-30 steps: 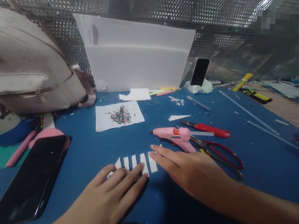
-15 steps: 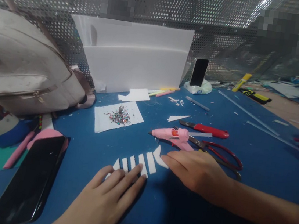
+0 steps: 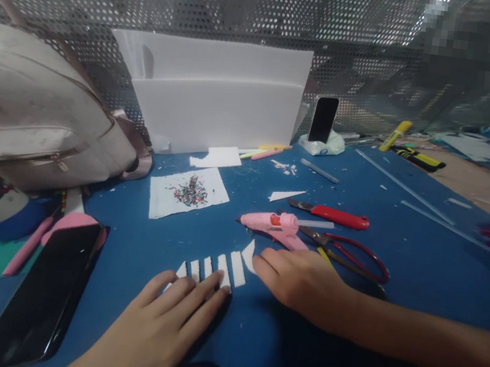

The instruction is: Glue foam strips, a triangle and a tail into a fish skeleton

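Note:
On the blue tabletop lies a slanted row of small white foam-like strips [image 3: 238, 269], several of them, spaced slightly apart. My left hand [image 3: 162, 318] lies over the row's lower left part with fingers spread, its fingertips on the strips and partly covering them. At the row's right end is a curved, pointed white piece [image 3: 248, 255]. My right hand [image 3: 299, 279] has its fingers together, closed at the edge of that piece; its thumb is hidden. Just behind my right hand rests a pink glue gun [image 3: 269, 221] with a clear glue stick in its back.
Red-handled scissors [image 3: 353, 256] and a red-handled cutter [image 3: 340, 217] lie beyond my right hand. A white sheet [image 3: 157, 204] holds a heap of colourful bits. At left are a black phone [image 3: 44, 295] and a pale backpack [image 3: 55, 108]. White boards [image 3: 218, 113] stand at the back.
The whole scene has shifted slightly left as the view turned. My right hand has drawn the curved piece a little closer to the neighbouring strip. My left hand stays on the strips.

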`<state>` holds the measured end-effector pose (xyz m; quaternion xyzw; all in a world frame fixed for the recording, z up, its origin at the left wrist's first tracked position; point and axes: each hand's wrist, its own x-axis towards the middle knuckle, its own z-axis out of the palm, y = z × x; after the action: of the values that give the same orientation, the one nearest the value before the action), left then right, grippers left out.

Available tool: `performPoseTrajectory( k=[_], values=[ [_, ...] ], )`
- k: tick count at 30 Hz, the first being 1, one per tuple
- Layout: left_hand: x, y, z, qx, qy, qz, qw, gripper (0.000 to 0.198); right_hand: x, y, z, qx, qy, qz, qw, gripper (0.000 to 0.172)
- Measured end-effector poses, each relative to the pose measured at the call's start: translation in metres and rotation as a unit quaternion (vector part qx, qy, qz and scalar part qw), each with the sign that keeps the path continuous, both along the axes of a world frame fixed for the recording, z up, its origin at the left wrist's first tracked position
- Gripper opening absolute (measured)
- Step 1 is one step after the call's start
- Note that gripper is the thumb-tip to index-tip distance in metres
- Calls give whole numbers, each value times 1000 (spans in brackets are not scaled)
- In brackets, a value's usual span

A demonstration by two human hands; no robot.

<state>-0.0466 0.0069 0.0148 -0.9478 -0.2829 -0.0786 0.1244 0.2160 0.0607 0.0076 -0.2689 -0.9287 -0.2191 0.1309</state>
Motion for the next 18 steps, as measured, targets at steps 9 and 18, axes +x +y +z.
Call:
performPoseTrajectory(
  k=[9,18],
  values=[
    [16,-3,2,-19,-20,46,999,71,0,0,4,17,16,-11,1000,26],
    [49,-13,-3,16,-2,141,990,75,5,3,2,-24,13,9,1000,23]
  ],
)
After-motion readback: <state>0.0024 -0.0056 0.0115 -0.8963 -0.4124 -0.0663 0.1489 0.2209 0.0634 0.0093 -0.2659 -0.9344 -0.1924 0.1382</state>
